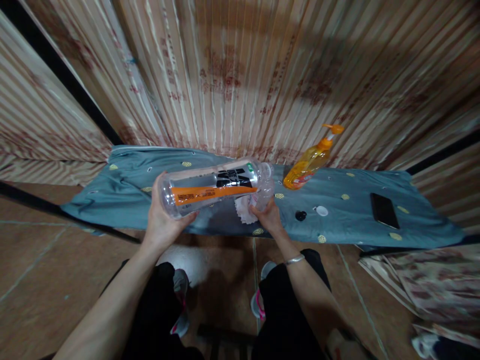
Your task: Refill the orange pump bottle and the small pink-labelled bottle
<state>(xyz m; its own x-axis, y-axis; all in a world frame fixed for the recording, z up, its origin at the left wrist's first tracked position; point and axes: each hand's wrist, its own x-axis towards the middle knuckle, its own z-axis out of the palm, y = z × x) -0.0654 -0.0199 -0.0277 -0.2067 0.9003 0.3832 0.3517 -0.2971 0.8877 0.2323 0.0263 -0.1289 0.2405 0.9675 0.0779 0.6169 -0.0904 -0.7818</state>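
Note:
A large clear plastic bottle [198, 187] with an orange and black label is held nearly level above the bed-like surface, its neck towards the right. My left hand [165, 220] is closed round the bottle's base. At the neck end, my right hand [270, 215] is closed on a crumpled whitish cloth [245, 209], which lies against the bottle's underside. Part of the right hand's fingers is hidden behind the clear plastic. The bottle's mouth [266, 170] appears uncapped. A black cap [300, 215] and a white oval piece [321, 211] lie to the right of my right hand.
An orange pump bottle [307, 162] stands at the back of the blue-green patterned sheet [350, 215]. A dark phone [384, 210] lies towards the right end. Striped curtain [240, 75] hangs behind, with dark poles [71, 80] at the sides. Shoes [182, 300] rest on the floor.

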